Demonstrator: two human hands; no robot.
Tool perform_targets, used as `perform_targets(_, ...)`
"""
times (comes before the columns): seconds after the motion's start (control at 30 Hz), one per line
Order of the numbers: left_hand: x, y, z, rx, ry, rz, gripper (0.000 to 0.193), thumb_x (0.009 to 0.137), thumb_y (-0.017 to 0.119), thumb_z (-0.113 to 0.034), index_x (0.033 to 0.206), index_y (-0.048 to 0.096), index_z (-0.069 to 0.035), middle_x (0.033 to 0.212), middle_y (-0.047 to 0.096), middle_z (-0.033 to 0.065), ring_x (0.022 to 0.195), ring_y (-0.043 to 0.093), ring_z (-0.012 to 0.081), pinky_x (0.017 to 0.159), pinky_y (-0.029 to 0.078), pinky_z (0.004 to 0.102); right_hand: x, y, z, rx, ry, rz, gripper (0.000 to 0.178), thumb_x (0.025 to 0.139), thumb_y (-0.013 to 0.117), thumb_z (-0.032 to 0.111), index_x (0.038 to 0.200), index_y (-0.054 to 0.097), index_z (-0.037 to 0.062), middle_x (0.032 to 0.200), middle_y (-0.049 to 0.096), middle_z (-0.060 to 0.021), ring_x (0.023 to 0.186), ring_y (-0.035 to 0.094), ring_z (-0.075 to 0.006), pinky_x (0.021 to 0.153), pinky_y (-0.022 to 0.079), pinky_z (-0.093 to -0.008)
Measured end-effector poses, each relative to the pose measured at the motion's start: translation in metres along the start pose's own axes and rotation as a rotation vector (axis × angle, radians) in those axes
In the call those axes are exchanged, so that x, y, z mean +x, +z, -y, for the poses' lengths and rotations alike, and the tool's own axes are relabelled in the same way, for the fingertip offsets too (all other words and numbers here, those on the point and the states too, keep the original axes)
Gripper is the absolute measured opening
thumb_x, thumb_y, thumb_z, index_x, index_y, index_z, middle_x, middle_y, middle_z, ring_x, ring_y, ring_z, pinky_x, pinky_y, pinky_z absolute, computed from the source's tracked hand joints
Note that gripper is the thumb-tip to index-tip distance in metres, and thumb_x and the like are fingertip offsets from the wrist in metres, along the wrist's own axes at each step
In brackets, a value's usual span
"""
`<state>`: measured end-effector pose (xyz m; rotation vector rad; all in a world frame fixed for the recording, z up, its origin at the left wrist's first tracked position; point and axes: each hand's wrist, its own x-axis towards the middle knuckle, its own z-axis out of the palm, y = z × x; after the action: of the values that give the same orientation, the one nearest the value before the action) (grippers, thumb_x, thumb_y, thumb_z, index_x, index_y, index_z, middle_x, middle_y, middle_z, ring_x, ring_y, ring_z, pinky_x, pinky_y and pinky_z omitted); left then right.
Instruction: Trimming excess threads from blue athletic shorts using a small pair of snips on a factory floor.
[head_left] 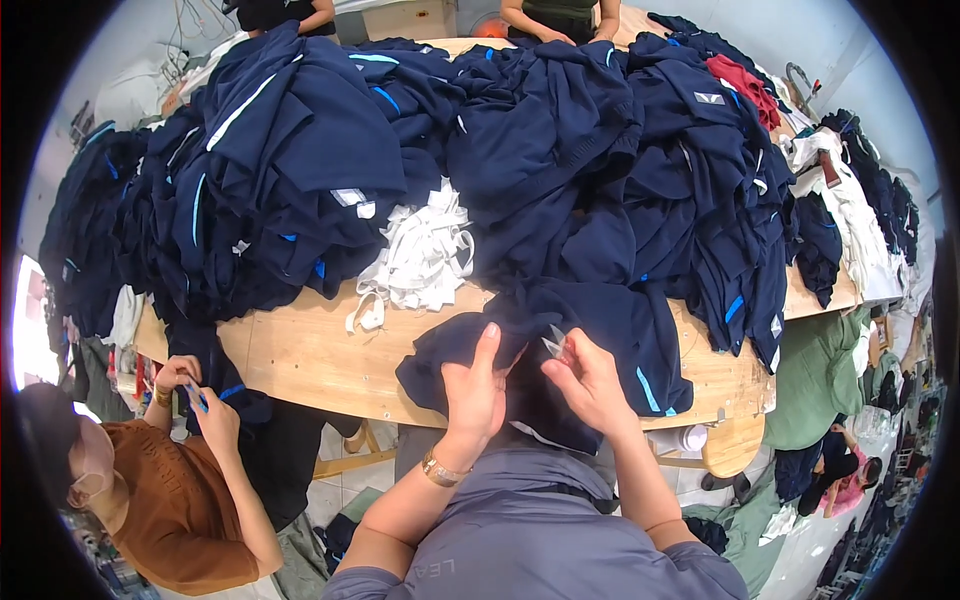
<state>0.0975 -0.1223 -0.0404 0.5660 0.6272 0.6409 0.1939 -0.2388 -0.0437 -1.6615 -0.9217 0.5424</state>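
Observation:
A navy garment (pixel 610 330) with light blue trim lies across the table's near edge and hangs toward my lap. My left hand (pixel 477 385) grips its cloth, thumb pointing up and fingers partly hidden in the fabric. In my right hand (pixel 590 378) is a small pair of thread snips (pixel 553 343); their pointed silver blades stick out past the fingertips, close above the cloth. Just beyond my left hand sits a heap of white fabric strips (pixel 425 245).
Big piles of navy garments (pixel 300 140) cover the wooden table (pixel 320 350). A red cloth (pixel 742 88) lies at the far right. To my left a person in a brown top (pixel 185 500) handles navy cloth. Two people stand across the table. A wooden stool (pixel 735 445) is at right.

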Motion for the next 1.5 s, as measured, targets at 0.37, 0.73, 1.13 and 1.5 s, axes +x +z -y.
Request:
perform_targets(0.37,0.003,-0.011,0.012,0.138,0.22,0.021,0.004,0.089,0.056,-0.005,0.087,0.056,-0.003,0.086,0.056,0.0005,0.075,0.054,0.0067,0.066,0.048,0.0233,0.008,0.008,0.007,-0.756,-0.299,-0.185,0.036,0.078,0.067,0.038,0.07,0.047,0.0085,0.061,0.049,-0.0048,0.046,0.052,-0.0218,0.041,0.039,-0.0302)
perform_targets(0.73,0.002,-0.015,0.013,0.552,0.45,0.037,0.007,0.09,0.054,-0.002,0.084,0.052,-0.004,0.08,0.051,-0.0016,0.069,0.048,0.0049,0.065,0.044,0.0216,0.009,0.008,0.01,-0.78,-0.298,-0.156,0.034,0.079,0.067,0.036,0.07,0.048,0.0083,0.06,0.048,-0.0045,0.045,0.052,-0.0218,0.041,0.038,-0.0301)
perform_targets(1.13,0.003,-0.012,0.002,0.047,0.035,0.059,0.019,0.094,0.049,-0.015,0.094,0.059,0.001,0.093,0.064,0.0087,0.082,0.063,0.0151,0.075,0.055,0.0309,0.007,0.011,0.003,-0.748,-0.303,-0.172,0.035,0.079,0.066,0.037,0.07,0.047,0.0087,0.06,0.049,-0.0049,0.045,0.052,-0.0219,0.042,0.038,-0.03)
perform_targets(1.5,-0.003,-0.006,0.001,0.027,0.084,0.072,0.012,0.091,0.055,-0.011,0.09,0.059,0.0,0.089,0.06,0.0057,0.079,0.06,0.0132,0.072,0.054,0.0291,0.009,0.013,0.006,-0.779,-0.363,-0.191,0.035,0.078,0.067,0.036,0.067,0.047,0.0099,0.057,0.046,-0.0033,0.043,0.049,-0.0197,0.041,0.037,-0.0286)
